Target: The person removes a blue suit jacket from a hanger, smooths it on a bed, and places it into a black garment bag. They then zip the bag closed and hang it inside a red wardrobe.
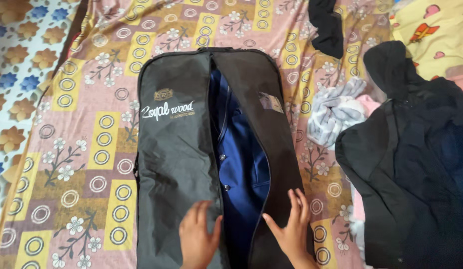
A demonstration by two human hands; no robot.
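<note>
Both our hands lie flat, fingers spread, gripping nothing: left hand [197,238] on the left flap, right hand [291,230] on the right flap of the black garment bag [176,164]. Its long axis runs straight away from us on the patterned bedsheet [92,164]. The blue suit [240,169] shows in the open slit between our hands, about equally near both.

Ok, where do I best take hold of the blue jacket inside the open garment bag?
Probably at the buttoned front edge of the blue jacket, reaching straight down through the gap. The black garment bag lies flat and unzipped, the left hand and right hand pressing its flaps apart, so only that middle strip is exposed.
</note>
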